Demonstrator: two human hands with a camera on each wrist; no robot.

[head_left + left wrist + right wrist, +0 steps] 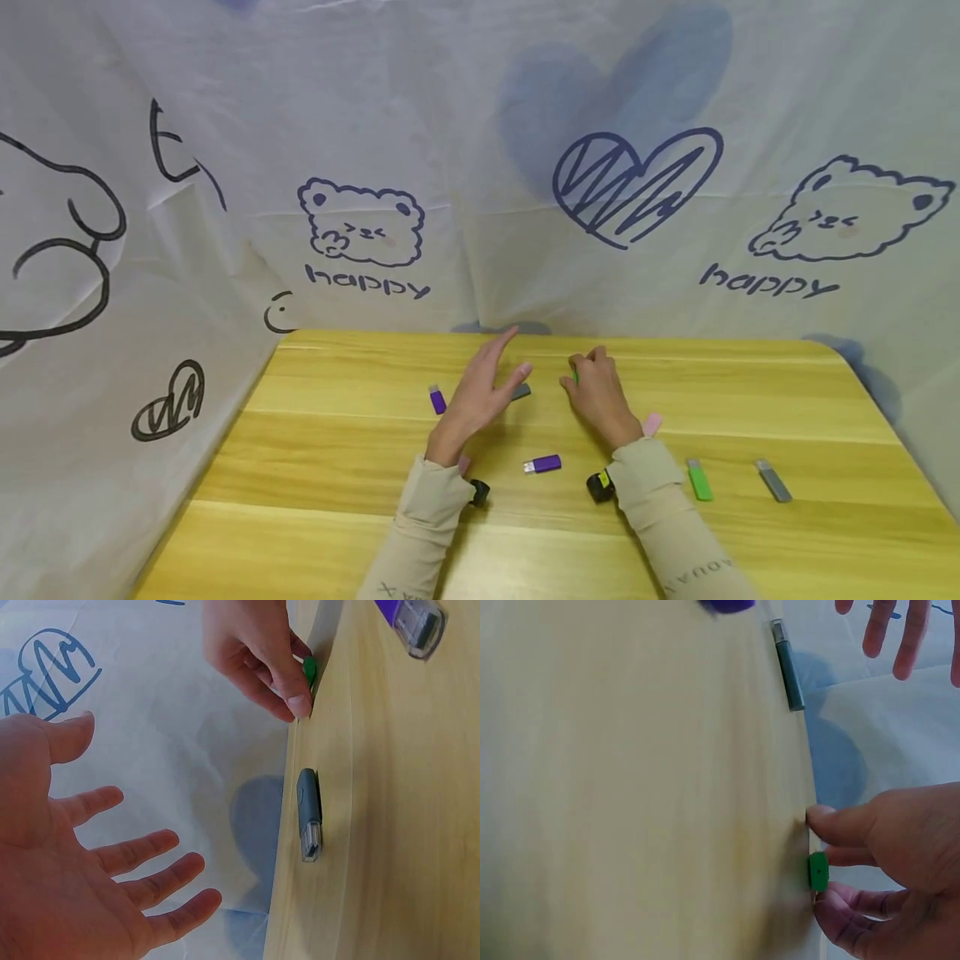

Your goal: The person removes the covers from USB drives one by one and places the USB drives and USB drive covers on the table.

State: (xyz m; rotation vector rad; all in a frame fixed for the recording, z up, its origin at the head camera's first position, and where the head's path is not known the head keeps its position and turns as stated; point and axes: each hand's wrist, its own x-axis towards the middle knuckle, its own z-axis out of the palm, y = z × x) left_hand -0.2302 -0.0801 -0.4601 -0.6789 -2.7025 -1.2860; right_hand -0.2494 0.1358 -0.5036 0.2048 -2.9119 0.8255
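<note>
My right hand point(600, 396) is low at the table's far side, its thumb and fingers curled round a green USB stick point(819, 871). Most of that stick is hidden in the head view. The left hand point(476, 396) is held above the table with fingers spread and nothing in them. Beyond its thumb lies a grey USB stick point(521, 391), its clear-capped end plain in the left wrist view. To the left of this hand is a purple USB stick point(438, 400). A second purple stick point(543, 464) lies between the two forearms.
On the wooden table point(300, 483), a pink stick point(652, 424) lies beside the right wrist; another pink piece point(464, 464) shows partly under the left. Farther right lie a green stick point(699, 480) and a grey one point(773, 481). A white printed cloth point(480, 167) hangs behind.
</note>
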